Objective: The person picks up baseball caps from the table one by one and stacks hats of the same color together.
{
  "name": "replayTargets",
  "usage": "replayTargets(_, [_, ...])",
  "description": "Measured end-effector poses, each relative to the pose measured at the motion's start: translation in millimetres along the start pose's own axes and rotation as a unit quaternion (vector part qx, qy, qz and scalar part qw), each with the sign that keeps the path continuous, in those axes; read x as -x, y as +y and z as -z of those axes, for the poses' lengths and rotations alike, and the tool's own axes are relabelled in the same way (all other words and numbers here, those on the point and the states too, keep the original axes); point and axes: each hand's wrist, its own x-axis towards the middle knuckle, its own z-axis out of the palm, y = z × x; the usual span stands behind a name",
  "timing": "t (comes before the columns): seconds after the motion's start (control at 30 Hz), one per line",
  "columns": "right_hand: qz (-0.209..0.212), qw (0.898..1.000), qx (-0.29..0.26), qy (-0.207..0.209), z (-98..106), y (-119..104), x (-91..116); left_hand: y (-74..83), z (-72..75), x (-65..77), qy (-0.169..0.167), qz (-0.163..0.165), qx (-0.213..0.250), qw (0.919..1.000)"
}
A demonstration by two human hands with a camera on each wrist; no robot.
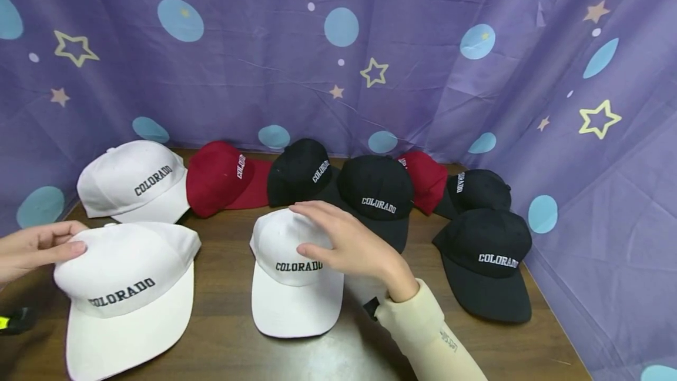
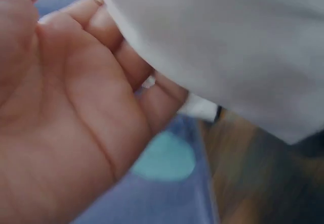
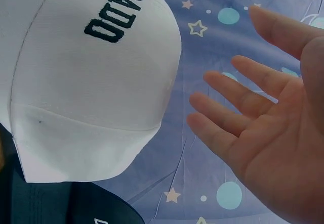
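At the left, my left hand [image 1: 41, 250] pinches the crown of a white cap [image 1: 127, 257] lettered COLORADO, thumb on the near side. In the left wrist view the fingers [image 2: 104, 27] go behind the white fabric [image 2: 217, 42], which hides their tips. A second white cap [image 1: 296, 298] rests on the table at the centre, brim toward me. Over its crown my right hand [image 1: 344, 240] hovers with fingers extended. The right wrist view shows a gap between the spread right hand [image 3: 263, 118] and that cap's crown [image 3: 96, 77].
Along the back of the wooden table [image 1: 222, 310] stand another white cap [image 1: 132, 178], a red cap [image 1: 214, 178], black caps [image 1: 375, 184] and a partly hidden red cap [image 1: 425, 181]. A black cap [image 1: 486, 263] sits at the right. A purple curtain [image 1: 412, 104] hangs behind.
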Motion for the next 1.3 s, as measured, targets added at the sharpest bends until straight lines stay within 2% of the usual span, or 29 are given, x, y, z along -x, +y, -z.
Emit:
replayTargets(0.07, [0.003,1.0,-0.002,0.003,1,2,0,3.7,-4.1,-3.6,-0.016,-0.059,0.035,0.9975])
replayTargets(0.13, [0.007,1.0,-0.006,0.005,1,3,0,12.0,-9.1,-5.4,-0.023,-0.108,0.045,0.9929])
replayTargets(0.23, [0.013,1.0,-0.01,0.008,2,4,0,32.7,-15.0,-5.3,-0.017,-0.145,0.031,0.9888])
replayTargets(0.43, [0.012,1.0,-0.01,0.024,6,5,0,84.7,-23.0,-6.0,-0.008,-0.209,0.01,0.9778])
replayTargets(0.5, [0.008,0.999,-0.013,0.03,8,5,1,101.7,-26.3,-6.7,0.002,-0.214,0.008,0.9769])
replayTargets(0.63, [0.006,0.999,-0.026,0.042,10,5,3,131.6,-32.4,-8.4,0.015,-0.202,-0.002,0.9793])
replayTargets(0.77, [0.012,0.998,-0.036,0.056,13,4,4,154.7,-37.4,-13.4,-0.021,-0.215,0.016,0.9761])
replayTargets(0.87, [0.016,0.996,-0.054,0.064,15,3,5,171.1,-47.7,-24.1,-0.067,-0.245,0.068,0.9649])
replayTargets(1.03, [0.023,0.994,-0.086,0.069,19,2,7,203.8,-77.6,-47.7,-0.123,-0.279,0.143,0.9415])
replayTargets(1.17, [0.023,0.991,-0.112,0.068,23,4,8,225.8,-97.7,-62.7,-0.131,-0.265,0.155,0.9425])
replayTargets(1.3, [0.009,0.989,-0.134,0.058,28,9,10,236.3,-113.4,-75.1,-0.121,-0.242,0.17,0.9474])
